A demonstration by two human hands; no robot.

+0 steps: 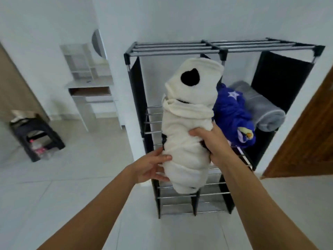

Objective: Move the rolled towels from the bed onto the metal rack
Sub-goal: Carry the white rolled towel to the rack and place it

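A white rolled towel with black patches [187,112] is held up lengthwise in front of the metal rack [180,48]. My left hand [152,166] cups its lower left side. My right hand [210,141] grips its right side from above. On the rack's middle shelf lie a blue rolled towel with a white star [232,114] and, to its right, a grey rolled towel [263,110]. The left part of that shelf is bare bars, partly hidden by the white towel. The bed is out of view.
The rack has black fabric side panels [281,78] and lower tiers of bars [207,194]. A white desk with small shelves [90,83] stands at the left wall. A black stool holding bottles [37,138] sits on the tiled floor. A wooden door [306,134] stands at right.
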